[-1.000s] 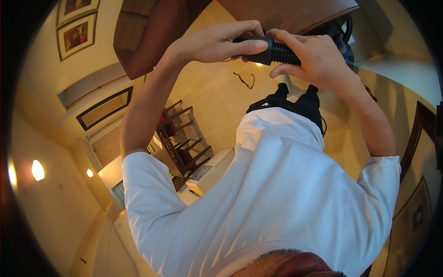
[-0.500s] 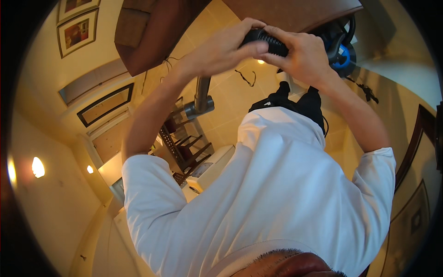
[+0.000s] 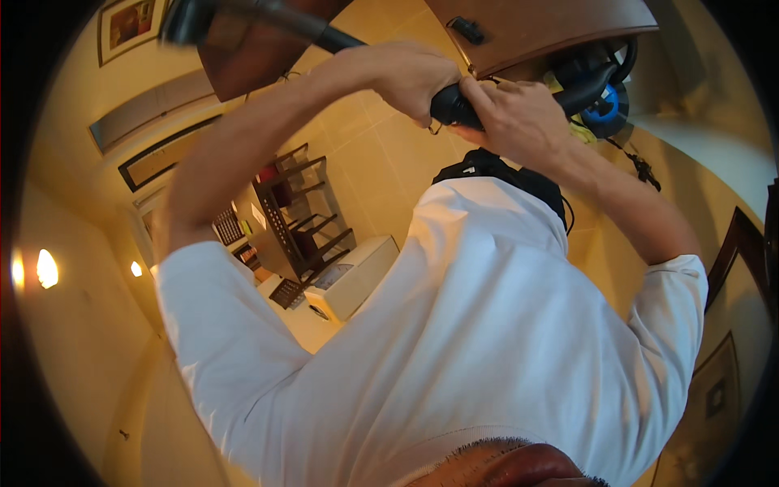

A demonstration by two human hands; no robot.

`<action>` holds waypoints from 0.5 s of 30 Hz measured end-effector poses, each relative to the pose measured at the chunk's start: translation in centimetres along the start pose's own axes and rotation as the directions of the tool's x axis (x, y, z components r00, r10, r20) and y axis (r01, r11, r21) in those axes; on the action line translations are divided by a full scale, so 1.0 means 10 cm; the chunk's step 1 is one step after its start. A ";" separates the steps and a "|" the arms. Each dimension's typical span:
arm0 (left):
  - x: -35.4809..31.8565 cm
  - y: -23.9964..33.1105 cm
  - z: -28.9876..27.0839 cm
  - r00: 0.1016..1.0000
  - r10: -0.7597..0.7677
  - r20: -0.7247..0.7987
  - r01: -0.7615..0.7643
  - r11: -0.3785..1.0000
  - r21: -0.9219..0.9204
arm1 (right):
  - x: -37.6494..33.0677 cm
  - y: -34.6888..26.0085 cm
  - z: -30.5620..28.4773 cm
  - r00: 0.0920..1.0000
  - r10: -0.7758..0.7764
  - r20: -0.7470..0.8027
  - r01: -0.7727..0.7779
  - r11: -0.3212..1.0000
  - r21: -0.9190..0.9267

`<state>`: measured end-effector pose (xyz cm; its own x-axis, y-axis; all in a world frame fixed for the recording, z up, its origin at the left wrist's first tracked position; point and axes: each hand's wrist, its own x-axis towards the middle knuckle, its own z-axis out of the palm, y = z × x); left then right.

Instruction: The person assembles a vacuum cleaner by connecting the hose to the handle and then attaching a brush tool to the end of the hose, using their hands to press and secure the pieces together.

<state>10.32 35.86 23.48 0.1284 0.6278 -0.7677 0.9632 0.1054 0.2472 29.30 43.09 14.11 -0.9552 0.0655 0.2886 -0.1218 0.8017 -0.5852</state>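
A black vacuum cleaner tube (image 3: 341, 39) slants across the top, its blurred wider end at the upper left. My left hand (image 3: 410, 79) is closed round the tube. Beside it my right hand (image 3: 519, 118) grips the ribbed black vacuum hose (image 3: 453, 107), fingers wrapped over it. The two hands nearly touch where tube and hose come together; the joint itself is partly hidden by my fingers. Beyond my right hand the hose bends toward a blue and black vacuum cleaner (image 3: 607, 112), partly covered by it.
A brown table (image 3: 552, 28) with a small black object (image 3: 465, 31) on it stands at the top. Another brown piece of furniture (image 3: 268, 53) is behind the tube. Chairs (image 3: 312, 231) and a white cabinet (image 3: 357, 280) stand to the left on the tiled floor (image 3: 369, 174). A dark cable (image 3: 643, 169) lies at right.
The tube has swung up from hanging below my left hand to the upper left. My left hand has turned and wrapped round it. My right hand has lowered slightly with the hose.
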 end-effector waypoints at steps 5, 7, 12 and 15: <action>0.09 -0.06 -0.15 0.851 0.034 0.524 0.225 0.878 -0.423 | -0.06 -0.09 0.05 0.989 0.070 -0.130 -0.052 0.989 0.140; 0.02 -0.05 -0.12 0.926 -0.011 0.377 0.182 0.889 -0.421 | -0.04 -0.10 0.01 0.976 0.209 -0.052 -0.193 0.956 0.223; -0.12 0.04 0.22 0.777 0.238 -0.583 -0.183 0.971 0.153 | -0.03 0.08 -0.02 0.914 0.405 0.039 -0.377 0.809 0.451; -0.02 0.03 0.42 0.654 0.170 -0.737 0.000 0.975 0.224 | 0.02 0.07 -0.13 0.898 0.416 0.144 -0.422 0.720 0.550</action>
<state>11.54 32.47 21.21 0.0731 0.9970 -0.0240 0.9916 -0.0701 0.1091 29.31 44.45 14.71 -0.9471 0.3072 -0.0932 0.1669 0.2229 -0.9605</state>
